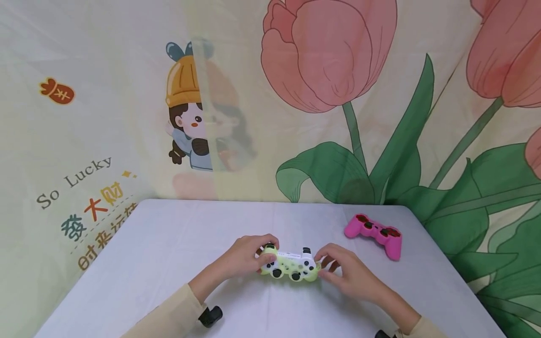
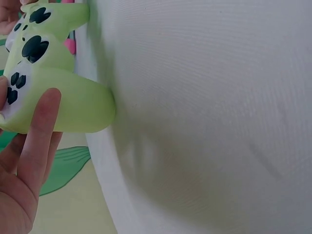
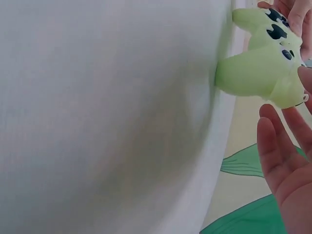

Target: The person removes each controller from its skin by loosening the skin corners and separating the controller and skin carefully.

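A white game controller (image 1: 291,257) in a light green soft cover (image 1: 294,268) stands propped on its two handles on the table, its dark thumbsticks facing me. My left hand (image 1: 249,256) grips its left end, thumb on the front near the buttons, with a finger along the green handle in the left wrist view. At the other end my right hand (image 1: 348,272) has thumb and index finger at the cover's upper corner, pinching its edge; the other fingers (image 3: 269,141) are spread off it. In the right wrist view the cover's corner stands out toward those fingertips.
A pink controller cover (image 1: 393,244) with a dark red inside lies at the back right of the white-clothed table (image 1: 169,234). Behind the table's far edge hangs a printed curtain (image 1: 236,183) with tulips and a cartoon figure. Black wrist cameras (image 1: 210,317) sit at the sleeves.
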`<action>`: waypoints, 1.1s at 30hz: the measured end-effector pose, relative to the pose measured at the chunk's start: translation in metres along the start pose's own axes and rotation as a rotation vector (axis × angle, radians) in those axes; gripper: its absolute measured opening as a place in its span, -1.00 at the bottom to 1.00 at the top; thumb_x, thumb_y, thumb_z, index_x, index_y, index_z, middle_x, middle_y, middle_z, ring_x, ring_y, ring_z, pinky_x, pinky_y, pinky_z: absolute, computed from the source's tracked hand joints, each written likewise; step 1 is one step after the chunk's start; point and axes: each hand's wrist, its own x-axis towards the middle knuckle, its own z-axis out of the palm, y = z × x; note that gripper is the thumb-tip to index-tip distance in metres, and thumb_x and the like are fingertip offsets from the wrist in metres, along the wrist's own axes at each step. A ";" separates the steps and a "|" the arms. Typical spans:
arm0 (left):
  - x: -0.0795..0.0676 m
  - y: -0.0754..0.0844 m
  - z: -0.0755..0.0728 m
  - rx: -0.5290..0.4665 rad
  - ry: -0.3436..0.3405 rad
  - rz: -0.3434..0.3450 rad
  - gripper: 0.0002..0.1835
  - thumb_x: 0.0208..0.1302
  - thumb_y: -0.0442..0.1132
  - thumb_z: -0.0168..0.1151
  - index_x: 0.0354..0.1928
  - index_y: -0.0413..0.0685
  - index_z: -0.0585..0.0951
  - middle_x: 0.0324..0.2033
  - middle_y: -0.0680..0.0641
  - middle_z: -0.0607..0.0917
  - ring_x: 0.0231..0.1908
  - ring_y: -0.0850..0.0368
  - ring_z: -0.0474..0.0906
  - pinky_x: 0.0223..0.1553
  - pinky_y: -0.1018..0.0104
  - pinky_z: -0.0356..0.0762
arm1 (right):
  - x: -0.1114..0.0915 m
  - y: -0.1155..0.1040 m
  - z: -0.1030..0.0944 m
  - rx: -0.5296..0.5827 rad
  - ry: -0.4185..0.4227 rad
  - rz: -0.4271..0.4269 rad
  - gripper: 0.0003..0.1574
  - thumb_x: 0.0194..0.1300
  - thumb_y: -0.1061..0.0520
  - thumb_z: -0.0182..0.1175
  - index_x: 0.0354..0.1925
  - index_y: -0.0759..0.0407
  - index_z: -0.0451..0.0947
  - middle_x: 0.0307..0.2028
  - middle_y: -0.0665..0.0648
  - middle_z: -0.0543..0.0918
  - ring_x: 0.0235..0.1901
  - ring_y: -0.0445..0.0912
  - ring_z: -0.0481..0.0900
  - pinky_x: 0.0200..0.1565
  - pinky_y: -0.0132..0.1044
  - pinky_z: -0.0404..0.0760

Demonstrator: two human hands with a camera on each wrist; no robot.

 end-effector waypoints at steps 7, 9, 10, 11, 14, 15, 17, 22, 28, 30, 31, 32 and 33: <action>-0.002 -0.001 0.002 -0.008 0.012 -0.004 -0.77 0.48 -0.08 0.38 0.09 0.20 0.63 -0.14 0.19 0.72 -0.38 0.32 0.69 -0.29 0.32 0.62 | 0.004 -0.014 0.007 0.035 0.006 0.124 -0.39 0.46 -0.03 0.40 0.37 -0.07 0.43 0.18 0.02 0.63 0.00 -0.04 0.70 0.01 -0.14 0.75; -0.002 0.000 0.002 -0.003 0.017 -0.001 -0.77 0.48 -0.08 0.37 0.09 0.19 0.63 -0.14 0.20 0.72 -0.36 0.32 0.69 -0.28 0.33 0.62 | 0.005 -0.018 0.010 0.029 0.012 0.153 -0.32 0.49 -0.11 0.35 0.44 -0.09 0.38 0.20 0.05 0.62 0.01 -0.04 0.69 0.03 -0.13 0.74; -0.002 0.000 0.002 -0.002 0.019 0.001 -0.76 0.48 -0.08 0.37 0.10 0.17 0.63 -0.14 0.20 0.72 -0.36 0.32 0.69 -0.28 0.33 0.62 | 0.006 -0.020 0.011 0.025 0.015 0.164 -0.31 0.51 -0.14 0.33 0.46 -0.10 0.37 0.21 0.07 0.63 0.02 -0.04 0.69 0.03 -0.14 0.74; -0.002 0.000 0.002 -0.002 0.021 0.002 -0.76 0.48 -0.08 0.37 0.11 0.16 0.63 -0.14 0.20 0.72 -0.36 0.32 0.69 -0.29 0.33 0.62 | 0.007 -0.021 0.013 0.023 0.018 0.172 -0.31 0.52 -0.16 0.31 0.48 -0.11 0.36 0.21 0.08 0.63 0.03 -0.04 0.69 0.03 -0.15 0.74; -0.002 0.001 0.004 -0.002 0.034 0.005 -0.77 0.48 -0.09 0.37 0.09 0.18 0.64 -0.15 0.21 0.72 -0.37 0.33 0.69 -0.28 0.33 0.62 | 0.010 -0.024 0.016 0.030 0.021 0.187 -0.36 0.56 -0.14 0.26 0.48 -0.10 0.37 0.22 0.13 0.63 0.06 0.01 0.68 0.03 -0.17 0.72; -0.003 0.001 0.004 -0.004 0.039 0.006 -0.78 0.48 -0.09 0.38 0.08 0.19 0.64 -0.15 0.21 0.72 -0.37 0.34 0.69 -0.29 0.32 0.62 | 0.010 -0.025 0.018 0.034 0.017 0.194 -0.37 0.57 -0.14 0.25 0.48 -0.11 0.38 0.22 0.15 0.63 0.07 0.02 0.67 0.03 -0.18 0.72; -0.003 0.000 0.005 0.004 0.053 0.008 -0.79 0.48 -0.10 0.38 0.07 0.21 0.64 -0.15 0.22 0.72 -0.36 0.36 0.68 -0.28 0.32 0.62 | 0.012 -0.026 0.020 0.045 0.006 0.205 -0.39 0.59 -0.13 0.22 0.48 -0.13 0.37 0.23 0.17 0.63 0.07 0.02 0.66 0.02 -0.20 0.71; -0.004 -0.001 0.007 0.026 0.080 0.010 -0.81 0.47 -0.10 0.39 0.04 0.25 0.64 -0.16 0.23 0.72 -0.30 0.37 0.68 -0.28 0.34 0.61 | 0.014 -0.030 0.027 0.049 -0.003 0.210 -0.43 0.60 -0.14 0.21 0.46 -0.20 0.39 0.19 0.09 0.64 0.04 -0.07 0.61 0.02 -0.19 0.65; -0.006 0.001 0.007 0.066 0.101 0.014 -0.80 0.45 -0.11 0.40 0.04 0.24 0.65 -0.13 0.25 0.73 -0.19 0.28 0.69 -0.17 0.26 0.60 | 0.018 -0.032 0.033 0.038 0.018 0.199 -0.54 0.62 -0.11 0.17 0.39 -0.20 0.48 0.24 -0.03 0.63 0.12 -0.07 0.55 0.17 0.11 0.55; -0.006 0.002 0.008 0.082 0.107 0.015 -0.79 0.45 -0.11 0.40 0.06 0.22 0.66 -0.13 0.26 0.74 -0.16 0.27 0.69 -0.12 0.23 0.59 | 0.019 -0.033 0.034 0.044 0.021 0.203 -0.59 0.63 -0.09 0.16 0.35 -0.18 0.51 0.24 -0.03 0.63 0.15 -0.05 0.55 0.21 0.15 0.53; -0.006 0.002 0.008 0.088 0.110 0.016 -0.78 0.45 -0.10 0.40 0.06 0.21 0.66 -0.13 0.27 0.74 -0.15 0.26 0.70 -0.11 0.22 0.59 | 0.019 -0.033 0.034 0.044 0.023 0.206 -0.61 0.63 -0.08 0.16 0.33 -0.17 0.52 0.24 -0.04 0.63 0.16 -0.04 0.55 0.22 0.14 0.53; -0.007 0.002 0.008 0.086 0.110 0.016 -0.78 0.45 -0.11 0.40 0.07 0.21 0.66 -0.13 0.27 0.74 -0.14 0.26 0.70 -0.11 0.21 0.59 | 0.019 -0.033 0.034 0.043 0.025 0.210 -0.63 0.63 -0.07 0.16 0.31 -0.16 0.53 0.24 -0.04 0.64 0.16 -0.04 0.55 0.22 0.13 0.53; -0.007 0.002 0.008 0.084 0.110 0.016 -0.78 0.45 -0.11 0.40 0.07 0.20 0.66 -0.13 0.27 0.74 -0.14 0.26 0.70 -0.10 0.21 0.59 | 0.020 -0.033 0.035 0.038 0.027 0.212 -0.65 0.63 -0.07 0.17 0.29 -0.16 0.54 0.23 -0.06 0.64 0.15 -0.06 0.56 0.22 0.09 0.53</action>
